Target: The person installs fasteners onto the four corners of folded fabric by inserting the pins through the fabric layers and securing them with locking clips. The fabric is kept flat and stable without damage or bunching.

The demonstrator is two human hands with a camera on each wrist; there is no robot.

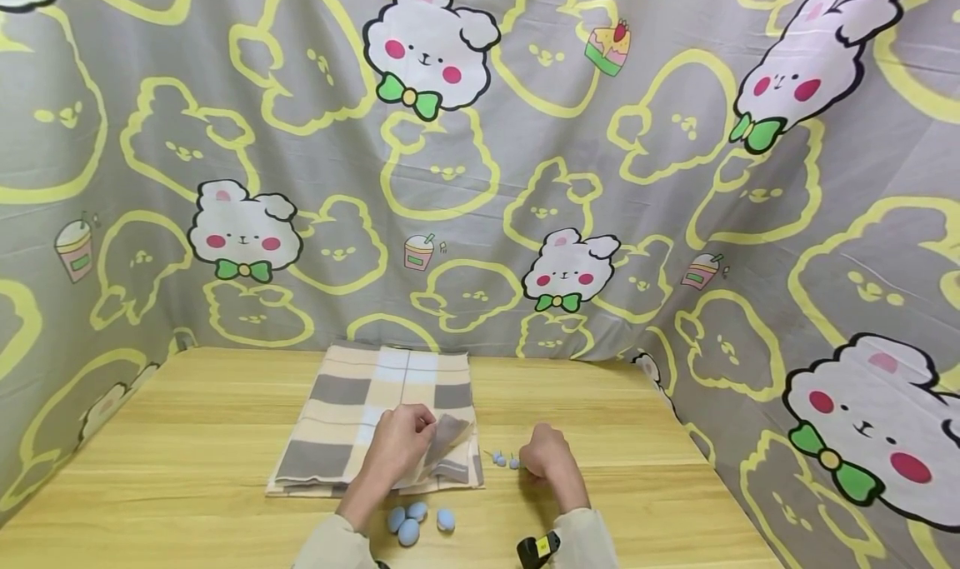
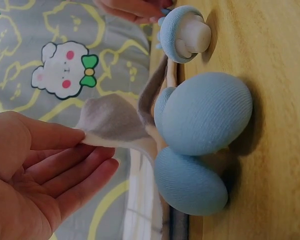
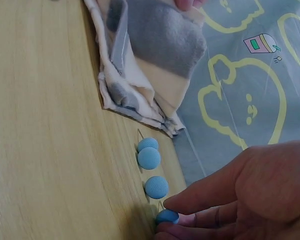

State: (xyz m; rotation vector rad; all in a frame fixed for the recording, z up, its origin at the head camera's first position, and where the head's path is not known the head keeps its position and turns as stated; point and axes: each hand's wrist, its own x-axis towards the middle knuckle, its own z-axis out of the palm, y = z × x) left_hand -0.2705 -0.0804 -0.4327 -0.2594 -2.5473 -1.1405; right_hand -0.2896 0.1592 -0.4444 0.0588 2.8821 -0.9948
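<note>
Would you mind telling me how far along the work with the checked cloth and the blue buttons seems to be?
Early. Done: nothing visibly fastened to the checked cloth. In hand: the left hand lifts the cloth's corner while the right hand pinches one small blue button. Left: three small buttons and the larger blue pieces lie loose on the table.

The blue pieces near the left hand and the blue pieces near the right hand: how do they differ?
The large blue caps by the left hand are clearly bigger than the small blue pins by the right hand. The caps lie in a loose cluster; the pins lie in a row. No hand touches the caps, while the right hand pinches one pin; the left hand lifts a corner of the checked cloth. Both are light blue, fabric-covered and rest on the wooden table.
</note>
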